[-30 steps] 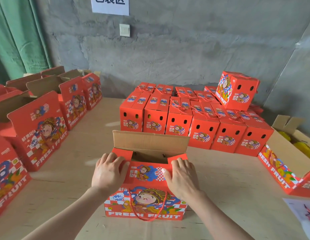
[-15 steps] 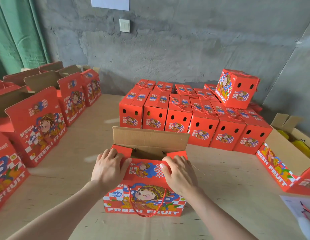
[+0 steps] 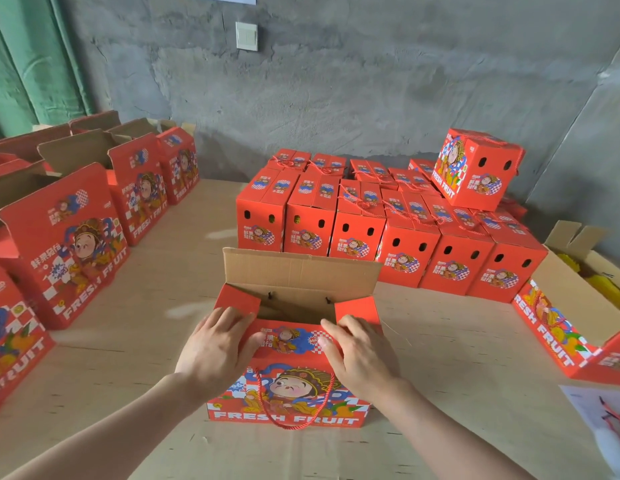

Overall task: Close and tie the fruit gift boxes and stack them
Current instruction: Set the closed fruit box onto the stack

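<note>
Head view: left hand [image 3: 215, 351] and right hand [image 3: 362, 356] press flat-fingered on the gift box [image 3: 288, 396]; stiff card, probably best handled by its flaps.

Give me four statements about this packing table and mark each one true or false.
1. The back flap of the front box stands upright. True.
2. The left hand grips the rope handle. False: it and the right hand rest on the box's top flaps; the handle hangs untouched at its front.
3. A single box sits atop the closed boxes at the back right. True.
4. The open box at the right is empty. False: yellow fruit shows inside.
</note>
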Tool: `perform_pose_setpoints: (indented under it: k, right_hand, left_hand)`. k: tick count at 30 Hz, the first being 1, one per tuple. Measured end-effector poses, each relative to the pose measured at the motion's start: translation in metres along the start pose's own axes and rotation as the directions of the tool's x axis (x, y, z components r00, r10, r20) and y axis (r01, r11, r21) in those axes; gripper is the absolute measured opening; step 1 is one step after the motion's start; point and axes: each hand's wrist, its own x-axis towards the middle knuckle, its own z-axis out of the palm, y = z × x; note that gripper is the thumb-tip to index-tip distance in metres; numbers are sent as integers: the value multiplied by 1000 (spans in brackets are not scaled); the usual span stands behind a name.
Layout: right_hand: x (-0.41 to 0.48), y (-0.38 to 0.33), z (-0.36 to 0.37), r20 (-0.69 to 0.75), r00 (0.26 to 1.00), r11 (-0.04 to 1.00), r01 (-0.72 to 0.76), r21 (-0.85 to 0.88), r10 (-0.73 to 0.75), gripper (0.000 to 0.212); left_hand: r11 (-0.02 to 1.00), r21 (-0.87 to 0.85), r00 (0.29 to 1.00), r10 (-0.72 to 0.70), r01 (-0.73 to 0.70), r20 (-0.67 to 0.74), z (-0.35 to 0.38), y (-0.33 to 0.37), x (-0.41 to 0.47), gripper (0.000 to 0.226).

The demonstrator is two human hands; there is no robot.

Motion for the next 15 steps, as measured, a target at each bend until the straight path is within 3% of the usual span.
perform_pose_setpoints:
  k: [4,6,9,11,13,15]
  right_hand:
    - [6,-1,0,42,999,1000,-19,2,19,47]
    - [4,-1,0,32,999,1000,-23,3,23,48]
    - [-4,-2,-2,-93,995,998,-49,-34,45,44]
    - [-8,-2,-2,-171,980,994,-105,-30,99,40]
    - [-10,-2,0,-110,981,987,-163,-11,161,42]
    - [-9,3,3,-28,983,983,-183,30,184,44]
  left_hand:
    - [995,-4,977,-98,100,190,2,-1,2,108]
    - [995,10,973,-102,102,207,4,-2,3,116]
    - [988,58,979,-147,140,142,3,-2,-1,101]
    - [954,-17,952,-299,300,67,6,-1,-4,87]
    - [852,-228,880,-472,471,53,5,-1,-4,73]
    - [739,-361,816,-561,569,139,4,-1,1,59]
